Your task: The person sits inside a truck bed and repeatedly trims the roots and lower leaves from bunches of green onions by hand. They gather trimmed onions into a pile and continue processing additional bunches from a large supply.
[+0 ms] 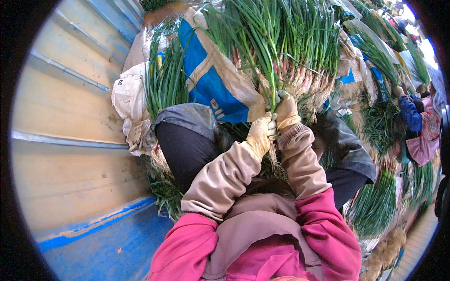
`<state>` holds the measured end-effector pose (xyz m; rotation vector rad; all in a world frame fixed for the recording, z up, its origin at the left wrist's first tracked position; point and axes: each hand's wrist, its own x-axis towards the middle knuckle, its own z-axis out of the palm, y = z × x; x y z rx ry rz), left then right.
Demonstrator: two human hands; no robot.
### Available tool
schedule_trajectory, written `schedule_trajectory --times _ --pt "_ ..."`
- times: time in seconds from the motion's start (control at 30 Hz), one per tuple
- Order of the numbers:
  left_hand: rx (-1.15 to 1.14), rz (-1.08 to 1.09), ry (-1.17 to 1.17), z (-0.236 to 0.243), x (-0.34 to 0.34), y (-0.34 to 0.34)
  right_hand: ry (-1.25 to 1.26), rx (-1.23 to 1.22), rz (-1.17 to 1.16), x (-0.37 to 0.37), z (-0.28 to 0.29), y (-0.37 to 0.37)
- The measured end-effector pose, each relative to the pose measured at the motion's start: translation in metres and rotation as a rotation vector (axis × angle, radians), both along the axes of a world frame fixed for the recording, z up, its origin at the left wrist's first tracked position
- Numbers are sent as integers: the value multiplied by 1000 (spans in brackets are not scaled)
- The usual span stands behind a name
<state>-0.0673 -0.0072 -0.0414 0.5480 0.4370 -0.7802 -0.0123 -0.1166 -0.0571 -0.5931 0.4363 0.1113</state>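
In front of my body, my two gloved hands meet around a green onion point(273, 89). My left hand point(260, 133), in a cream glove, is closed around its lower end, and pale roots hang below the fingers. Just above and to the right, my right hand point(287, 112) is closed on the stalk too, its fingers partly hidden. The green leaves rise away from me. Right beyond the hands lies a large heap of green onions point(304, 61), with pinkish-white bulbs and stringy roots toward me.
A blue and white woven sack point(211, 84) lies under the heap's left side. Another green onion bundle point(166, 79) stands by my left knee point(185, 119). A ribbed wall point(70, 117) runs along the left. More bundles point(375, 201) and another person point(419, 117) are at right.
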Motion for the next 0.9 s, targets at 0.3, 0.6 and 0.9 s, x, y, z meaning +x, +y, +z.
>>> schedule_trajectory --times 0.3,0.6,0.9 --pt "72 92 -99 -1 1 2 -185 -487 -109 -14 10 10" --pt "-205 109 -187 22 5 19 -434 -964 152 7 -41 -104" --pt "-255 206 -300 19 27 17 -187 -1920 217 11 49 -59"
